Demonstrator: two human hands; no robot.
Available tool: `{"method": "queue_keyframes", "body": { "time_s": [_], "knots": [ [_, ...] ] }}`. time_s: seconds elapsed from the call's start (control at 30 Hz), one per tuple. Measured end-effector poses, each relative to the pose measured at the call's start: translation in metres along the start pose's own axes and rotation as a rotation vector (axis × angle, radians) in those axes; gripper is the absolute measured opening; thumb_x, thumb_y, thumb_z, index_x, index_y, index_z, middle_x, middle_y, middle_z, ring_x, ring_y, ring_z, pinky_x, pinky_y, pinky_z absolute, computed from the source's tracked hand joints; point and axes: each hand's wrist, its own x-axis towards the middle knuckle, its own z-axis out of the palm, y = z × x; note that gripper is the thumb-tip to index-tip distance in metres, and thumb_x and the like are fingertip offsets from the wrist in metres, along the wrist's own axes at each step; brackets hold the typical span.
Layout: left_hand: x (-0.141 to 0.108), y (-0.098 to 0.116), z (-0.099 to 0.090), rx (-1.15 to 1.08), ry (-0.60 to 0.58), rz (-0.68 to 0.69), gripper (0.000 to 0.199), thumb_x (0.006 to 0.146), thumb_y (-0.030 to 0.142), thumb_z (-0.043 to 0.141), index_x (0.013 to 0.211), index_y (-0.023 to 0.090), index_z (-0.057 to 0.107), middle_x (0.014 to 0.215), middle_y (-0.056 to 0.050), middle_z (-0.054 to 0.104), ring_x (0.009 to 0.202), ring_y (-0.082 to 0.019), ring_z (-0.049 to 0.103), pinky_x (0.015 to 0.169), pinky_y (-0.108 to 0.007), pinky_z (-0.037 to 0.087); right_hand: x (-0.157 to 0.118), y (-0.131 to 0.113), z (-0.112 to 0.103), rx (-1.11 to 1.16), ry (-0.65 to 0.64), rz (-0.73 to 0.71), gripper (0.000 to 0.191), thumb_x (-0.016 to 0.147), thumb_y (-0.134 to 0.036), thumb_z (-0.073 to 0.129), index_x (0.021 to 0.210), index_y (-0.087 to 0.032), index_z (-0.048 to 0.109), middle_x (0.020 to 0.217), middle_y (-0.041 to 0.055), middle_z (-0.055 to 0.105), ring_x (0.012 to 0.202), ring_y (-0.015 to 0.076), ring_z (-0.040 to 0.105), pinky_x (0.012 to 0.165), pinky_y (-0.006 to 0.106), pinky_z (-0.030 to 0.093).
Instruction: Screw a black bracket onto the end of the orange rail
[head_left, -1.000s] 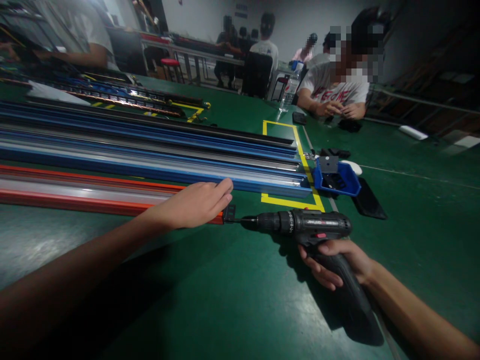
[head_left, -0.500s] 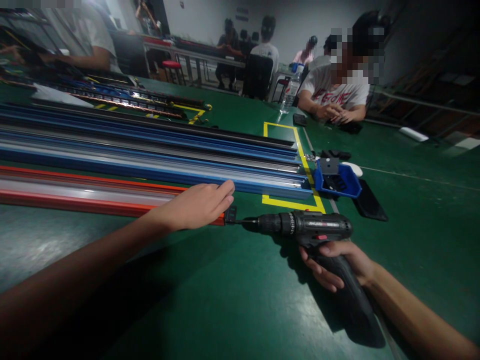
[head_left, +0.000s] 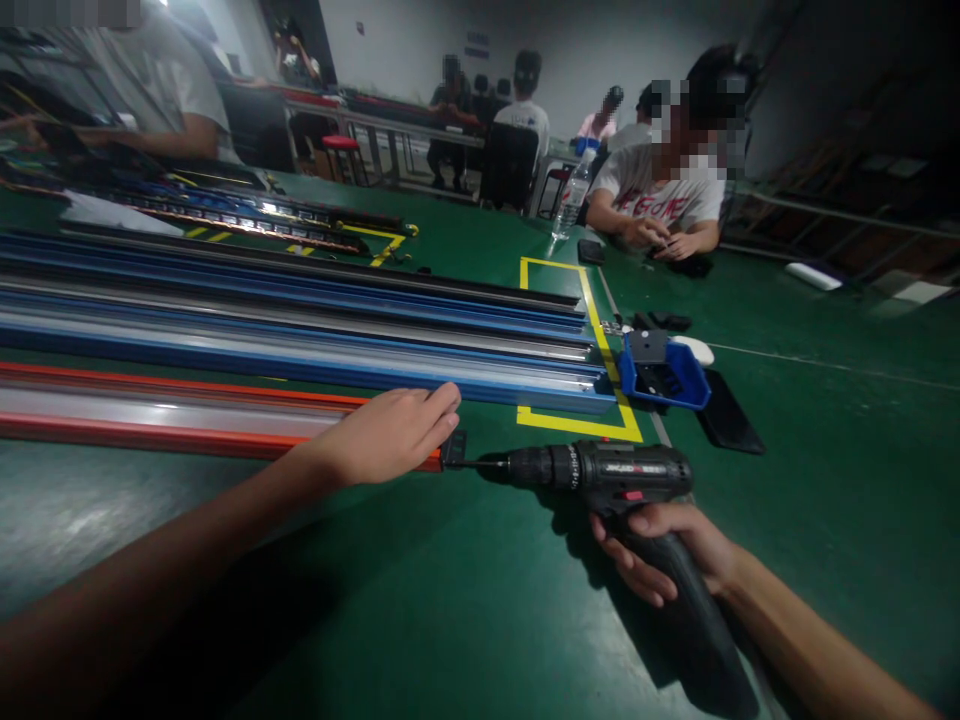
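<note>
My right hand (head_left: 667, 550) is wrapped round the handle of a black cordless drill (head_left: 634, 475), which points left. Its long thin bit reaches a small black end cap (head_left: 454, 450) at the right end of an orange-red aluminium profile (head_left: 165, 415). Over that end lies my left hand (head_left: 397, 430), gripping the profile, with the fingertips partly hidden behind it and close to the cap. Whether the bit's tip sits in a screw is too small to tell.
Several blue and black profiles (head_left: 375, 355) lie behind the orange one. Beyond their right ends are a blue parts bin (head_left: 701, 390), a black phone-like slab (head_left: 731, 415) and a plastic bottle (head_left: 574, 200). A co-worker (head_left: 660, 190) sits across the green table (head_left: 840, 430).
The whole view has shifted slightly, so things appear a little lower and to the left. Both hands, the drill and the profile keep the same places relative to each other.
</note>
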Motion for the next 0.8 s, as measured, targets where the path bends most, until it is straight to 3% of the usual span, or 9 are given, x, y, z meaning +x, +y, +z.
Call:
{"method": "queue_keyframes", "body": {
  "time_s": [0.27, 0.63, 0.8],
  "knots": [
    [0.002, -0.002, 0.0, -0.072, -0.013, -0.034, 0.025, 0.106, 0.036, 0.027, 0.108, 0.02, 0.046, 0.089, -0.005, 0.065, 0.079, -0.022, 0.064, 0.071, -0.033, 0.04, -0.011, 0.005, 0.004, 0.074, 0.059, -0.097, 0.038, 0.083, -0.025, 0.058, 0.109, -0.002, 0.071, 0.075, 0.0075, 0.067, 0.041, 0.0068, 0.053, 0.048, 0.022, 0.051],
    [0.001, -0.002, 0.0, -0.134, -0.031, -0.067, 0.03, 0.106, 0.037, 0.03, 0.12, 0.02, 0.049, 0.106, -0.007, 0.068, 0.1, -0.024, 0.065, 0.09, -0.04, 0.046, -0.032, -0.01, 0.022, 0.162, 0.139, -0.434, 0.035, 0.08, -0.024, 0.056, 0.105, -0.005, 0.071, 0.072, 0.0042, 0.062, 0.035, 0.0023, 0.034, 0.042, 0.019, 0.04],
    [0.002, -0.003, 0.006, 0.068, 0.122, 0.03, 0.036, 0.105, 0.032, 0.035, 0.13, 0.014, 0.052, 0.124, -0.013, 0.063, 0.116, -0.025, 0.059, 0.099, -0.042, 0.045, -0.03, 0.0, 0.024, 0.185, 0.159, -0.52, 0.034, 0.079, -0.023, 0.057, 0.105, -0.006, 0.071, 0.07, 0.0036, 0.063, 0.035, 0.0025, 0.03, 0.042, 0.02, 0.04]
  ]
}}
